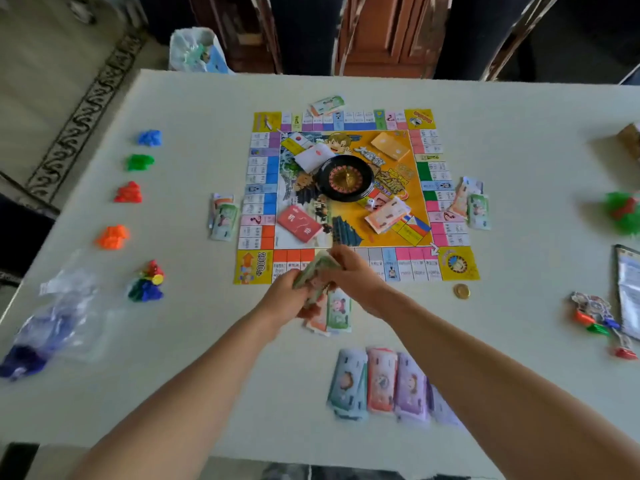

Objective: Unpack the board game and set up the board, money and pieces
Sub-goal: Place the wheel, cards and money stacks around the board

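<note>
Closest on my feed, rows of sorted banknotes [381, 384] lie side by side on the white table [519, 140], blue, orange, then purple. Just past them both forearms stretch out over the tabletop. The left hand [289, 292] is curled round a wad of notes [317, 271], and the right hand [353, 275] pinches the same wad from the other side, right over the board's near edge. It's blurred there, so I can't say how many notes are in the grip. Under the hands a small pile of notes [337, 313] lies flat on the table, a green one on top. Off to the right, a gold coin [461, 291] sits near the board's corner.

Left side now: a crumpled clear bag [59, 317], then heaps of pieces in a line, mixed heap [147, 282], orange heap [112, 237], red heap [129, 193], green heap [139, 162], blue heap [149, 137].

The board [252, 268] lies open and flat mid-table. On it I see a red card deck [299, 223], a loose stack of notes [386, 214], a white die [370, 202] just beside the black roulette wheel [346, 178] at the centre, and an orange card deck [390, 146] further back. More money sits around it: a left pile [223, 216], a right pile [472, 204], a far pile [327, 105].
</note>
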